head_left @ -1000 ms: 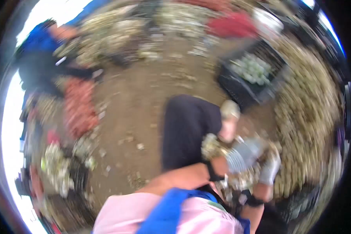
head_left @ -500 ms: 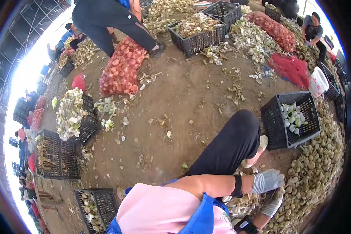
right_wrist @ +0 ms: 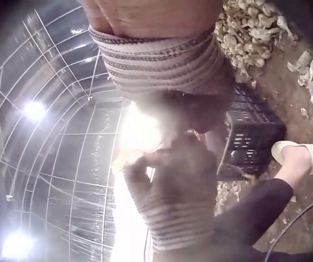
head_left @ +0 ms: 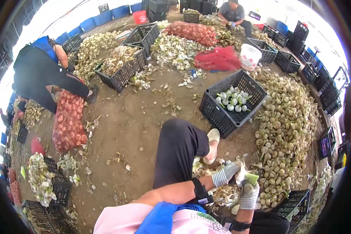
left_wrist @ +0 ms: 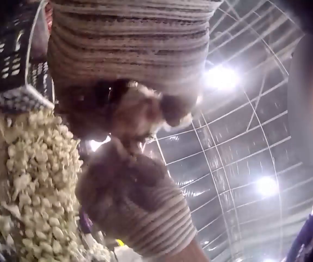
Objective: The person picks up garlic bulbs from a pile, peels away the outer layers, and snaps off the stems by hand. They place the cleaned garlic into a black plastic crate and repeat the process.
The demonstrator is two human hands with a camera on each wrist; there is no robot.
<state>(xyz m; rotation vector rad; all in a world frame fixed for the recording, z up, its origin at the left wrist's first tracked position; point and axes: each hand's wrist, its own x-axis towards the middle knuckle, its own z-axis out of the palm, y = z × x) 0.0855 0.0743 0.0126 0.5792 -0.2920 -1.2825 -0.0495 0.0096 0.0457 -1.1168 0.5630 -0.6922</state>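
Note:
Both hands wear striped knit gloves and meet in front of the person's knees in the head view. The right hand (head_left: 249, 195) grips a garlic bulb from below, its cut green stem (head_left: 252, 178) poking out to the right. Against the bulb's other side, the left hand (head_left: 227, 174) pinches at the pale skin (head_left: 241, 171). In the left wrist view the left glove (left_wrist: 129, 60) fills the top, with the right glove (left_wrist: 140, 204) beneath it. The right wrist view shows the fingers bunched together, dark and blurred, the bulb mostly hidden.
A black crate (head_left: 218, 111) with white garlic bulbs (head_left: 234, 98) stands ahead. Unpeeled garlic (head_left: 280, 140) is heaped at the right. Peelings lie beneath the hands. A red net sack (head_left: 68, 124) lies at the left near another person (head_left: 37, 74); a white bucket (head_left: 249, 56) stands farther back.
The head view has swung to the right and sharpened since the first blurred frame. Both hands stay together; the garlic's green stem and loose white skin now show between them.

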